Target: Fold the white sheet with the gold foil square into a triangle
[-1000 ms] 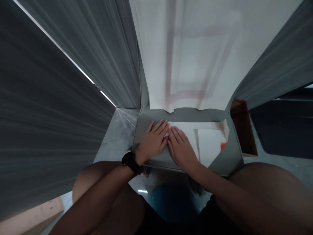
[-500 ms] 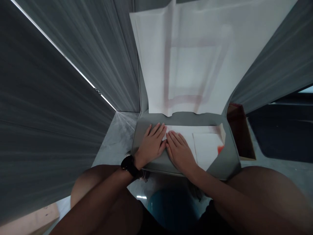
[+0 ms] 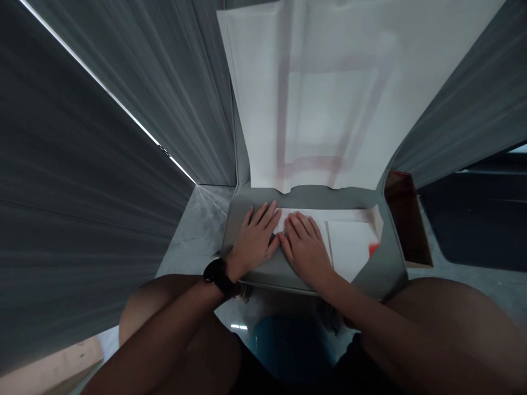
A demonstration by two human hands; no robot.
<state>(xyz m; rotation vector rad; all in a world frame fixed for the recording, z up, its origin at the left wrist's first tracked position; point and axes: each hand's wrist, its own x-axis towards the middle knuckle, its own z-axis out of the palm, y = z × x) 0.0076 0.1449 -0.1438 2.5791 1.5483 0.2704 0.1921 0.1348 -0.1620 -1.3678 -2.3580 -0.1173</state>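
A folded white paper (image 3: 349, 247) with a red patch near its right corner lies on the grey chair seat (image 3: 313, 197). My left hand (image 3: 255, 236), with a black watch on the wrist, rests flat on the seat, its fingertips at the paper's left end. Beside it my right hand (image 3: 304, 244) presses flat on the paper's left part, fingers extended and slightly apart. The two thumbs nearly meet. Part of the paper's left end is hidden under my hands.
A large white sheet (image 3: 321, 109) with faint reddish bands leans against the chair's back. Grey curtains (image 3: 102, 164) hang at the left. A reddish-brown box (image 3: 405, 219) stands right of the chair. My knees flank the seat.
My right hand has shifted slightly to the right along the paper, and its fingers have spread a little. My left hand stays nearly in place.
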